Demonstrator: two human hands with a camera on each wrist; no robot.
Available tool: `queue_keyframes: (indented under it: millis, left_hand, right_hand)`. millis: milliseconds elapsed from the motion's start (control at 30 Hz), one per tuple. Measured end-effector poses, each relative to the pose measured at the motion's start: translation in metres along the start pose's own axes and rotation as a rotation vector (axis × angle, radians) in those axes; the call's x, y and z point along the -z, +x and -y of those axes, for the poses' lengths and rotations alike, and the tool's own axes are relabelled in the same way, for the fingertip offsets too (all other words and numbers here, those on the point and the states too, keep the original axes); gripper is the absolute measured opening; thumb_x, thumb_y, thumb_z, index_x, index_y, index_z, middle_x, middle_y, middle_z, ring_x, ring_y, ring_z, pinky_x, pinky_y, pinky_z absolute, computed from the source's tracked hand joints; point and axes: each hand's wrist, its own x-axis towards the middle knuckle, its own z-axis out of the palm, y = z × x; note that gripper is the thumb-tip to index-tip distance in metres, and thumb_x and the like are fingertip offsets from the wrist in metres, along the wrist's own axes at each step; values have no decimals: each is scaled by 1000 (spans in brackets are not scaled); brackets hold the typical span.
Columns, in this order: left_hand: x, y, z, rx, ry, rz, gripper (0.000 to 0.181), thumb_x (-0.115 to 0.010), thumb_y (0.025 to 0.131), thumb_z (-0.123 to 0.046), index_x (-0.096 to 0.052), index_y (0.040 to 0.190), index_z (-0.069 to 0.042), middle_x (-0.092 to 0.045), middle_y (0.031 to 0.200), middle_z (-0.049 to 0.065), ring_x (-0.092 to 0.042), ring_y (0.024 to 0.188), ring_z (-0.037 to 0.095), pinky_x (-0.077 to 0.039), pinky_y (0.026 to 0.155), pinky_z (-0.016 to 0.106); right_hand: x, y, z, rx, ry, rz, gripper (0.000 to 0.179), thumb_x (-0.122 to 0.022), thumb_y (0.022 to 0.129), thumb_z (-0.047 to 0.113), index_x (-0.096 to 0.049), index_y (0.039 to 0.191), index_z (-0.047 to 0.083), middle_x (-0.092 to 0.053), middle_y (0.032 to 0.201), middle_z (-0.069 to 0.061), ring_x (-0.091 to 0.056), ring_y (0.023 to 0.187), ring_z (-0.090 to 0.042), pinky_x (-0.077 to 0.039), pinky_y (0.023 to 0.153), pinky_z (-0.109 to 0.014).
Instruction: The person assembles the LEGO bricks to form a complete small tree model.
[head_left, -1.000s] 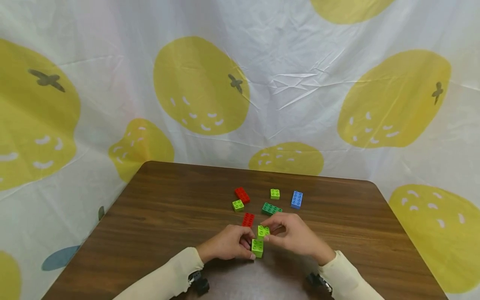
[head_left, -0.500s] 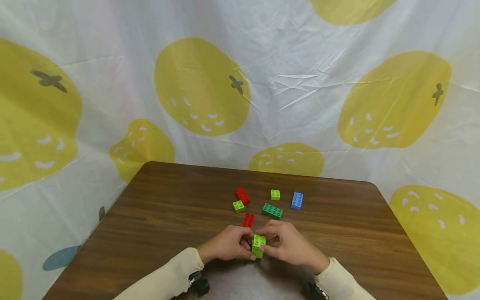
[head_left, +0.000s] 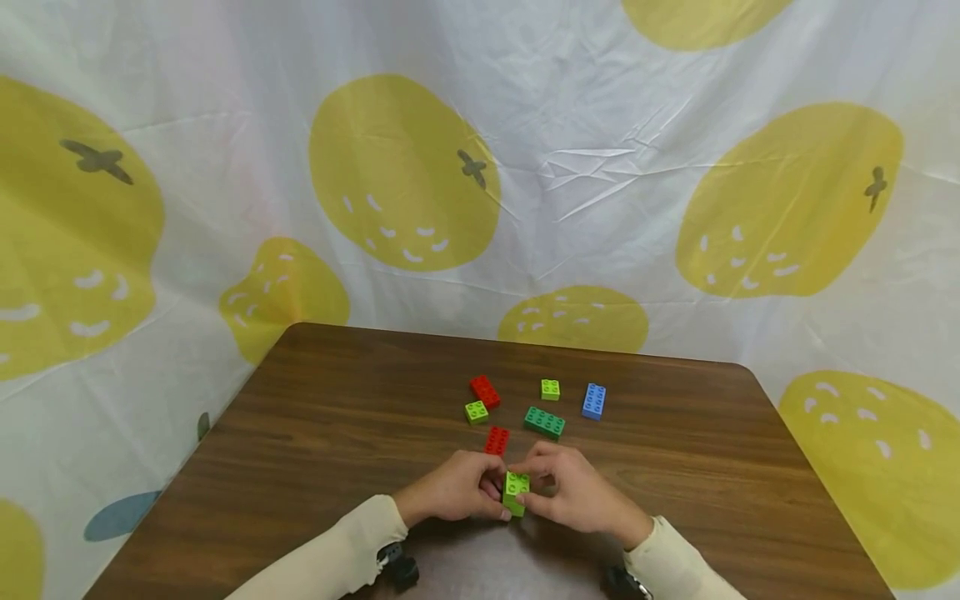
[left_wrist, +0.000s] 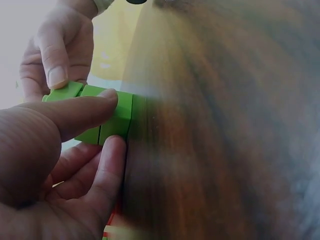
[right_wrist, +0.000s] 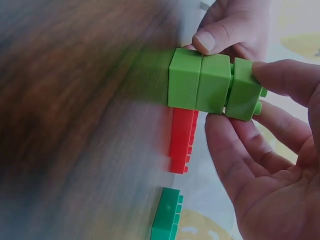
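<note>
Two joined lime green toy bricks (right_wrist: 200,80) stand on the table (head_left: 360,400) as a small stack. My left hand (head_left: 457,487) pinches this stack between thumb and fingers. In my right hand (head_left: 573,487), thumb and fingers hold a third lime green brick (right_wrist: 243,90) on top of it. A narrow gap with studs showing separates that top brick from the one below, as the right wrist view shows, and it sits slightly askew. Just beyond the hands lies a red brick (head_left: 497,440), partly hidden by the left hand.
Farther back lie a dark green brick (head_left: 544,422), another red brick (head_left: 485,391), two small lime green bricks, one left (head_left: 476,412) and one right (head_left: 551,389), and a blue brick (head_left: 594,401). A fruit-print curtain (head_left: 420,300) hangs behind the table.
My right hand has brought its lime green brick left and down from beside the stack onto its top. The left hand stays in place around the stack.
</note>
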Motion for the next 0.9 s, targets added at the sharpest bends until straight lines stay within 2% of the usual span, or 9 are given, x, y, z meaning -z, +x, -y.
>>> queue_keyframes:
  millis: [133, 333, 533, 767, 900]
  left_hand:
    - [0, 0, 0, -11, 4, -3, 30, -94, 80, -19, -73, 101, -15, -72, 89, -10, -66, 80, -2, -56, 74, 18]
    - [0, -1, 0, -21, 10, -6, 29, -94, 79, -18, -73, 98, -15, -72, 88, -10, -66, 78, -2, -55, 73, 18]
    - [0, 0, 1, -22, 17, -4, 29, -94, 80, -19, -72, 98, -16, -72, 89, -10, -66, 79, -2, -55, 73, 18]
    - [-1, -1, 2, -33, 33, -1, 30, -94, 79, -19, -72, 100, -17, -72, 88, -10, -65, 79, -3, -55, 74, 18]
    - [0, 0, 2, -45, 31, 4, 31, -94, 80, -18, -72, 102, -15, -72, 89, -10, -66, 79, -3, -55, 74, 18]
  right_hand:
    - [0, 3, 2, 0, -18, 3, 34, -84, 90, 15, -78, 123, 7, -63, 94, 7, -65, 76, -13, -61, 72, -30]
    - [-1, 4, 2, -9, 3, -1, 32, -85, 89, 16, -80, 118, 6, -67, 98, 7, -67, 83, -16, -60, 71, -30]
    - [-4, 4, -1, -5, 55, -11, 31, -85, 88, 12, -79, 117, 5, -71, 104, 3, -68, 90, -8, -63, 72, -32]
    - [-8, 3, 0, -6, 5, -5, 27, -86, 88, 14, -78, 113, 12, -72, 102, 5, -69, 83, -17, -62, 70, -29]
    - [-7, 3, 1, -2, -55, -17, 25, -87, 87, 16, -78, 110, 14, -73, 98, 6, -69, 81, -14, -60, 69, -27]
